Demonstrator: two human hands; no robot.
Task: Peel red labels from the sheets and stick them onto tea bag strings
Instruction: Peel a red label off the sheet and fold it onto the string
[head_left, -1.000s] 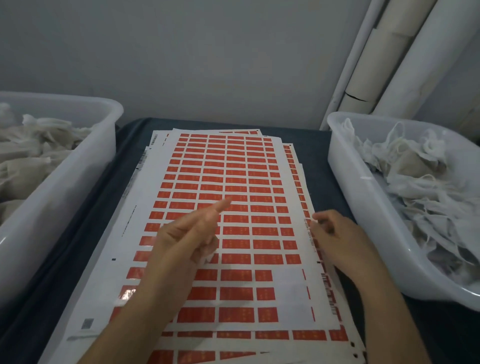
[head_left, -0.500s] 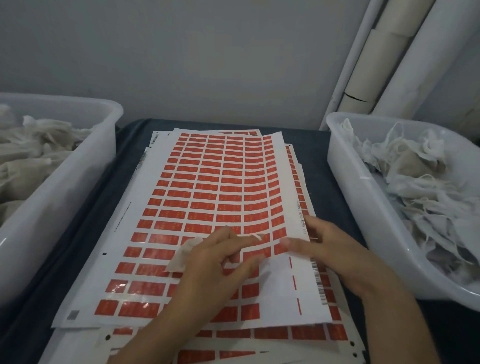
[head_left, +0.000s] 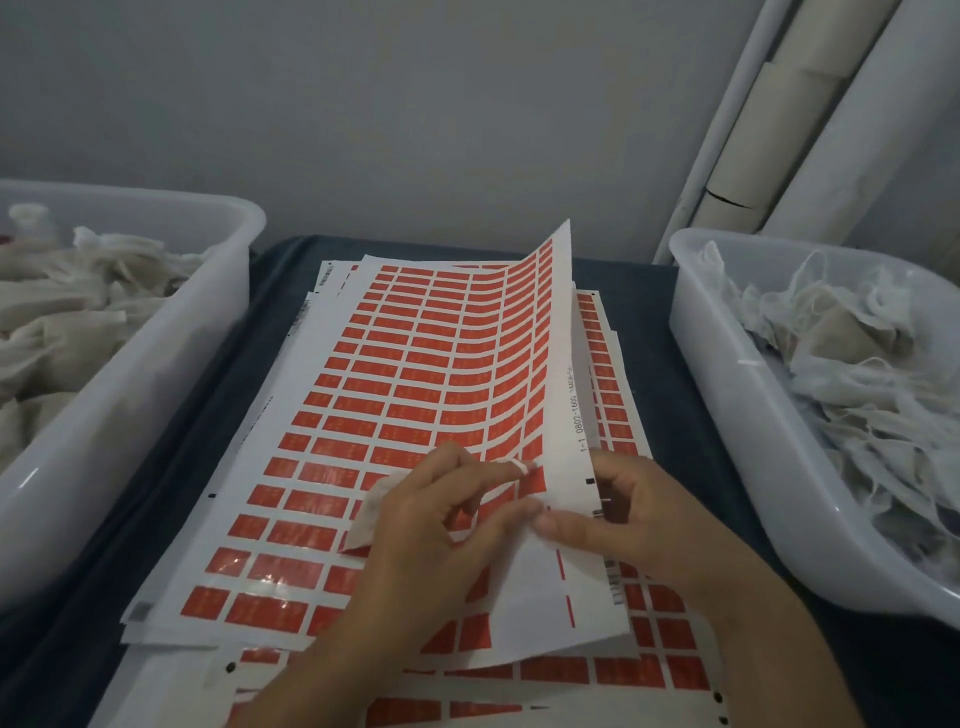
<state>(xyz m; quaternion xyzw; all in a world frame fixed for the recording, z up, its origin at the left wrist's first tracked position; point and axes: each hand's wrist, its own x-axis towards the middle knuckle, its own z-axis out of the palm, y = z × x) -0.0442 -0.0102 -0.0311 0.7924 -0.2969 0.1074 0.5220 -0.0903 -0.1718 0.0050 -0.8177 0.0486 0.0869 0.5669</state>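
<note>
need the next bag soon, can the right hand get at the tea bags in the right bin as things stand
Probably yes, once it lets go. The right hand is pinching the lifted edge of the top label sheet, so it is busy. The right bin sits beside it, open-topped, with nothing between them and its tea bags exposed.

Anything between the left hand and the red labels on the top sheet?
Nothing visible. The left hand is right on the top sheet, fingertips at a red label near the lifted right edge. It also holds a tea bag in its grip. The right hand pinches the sheet's right edge.
</note>
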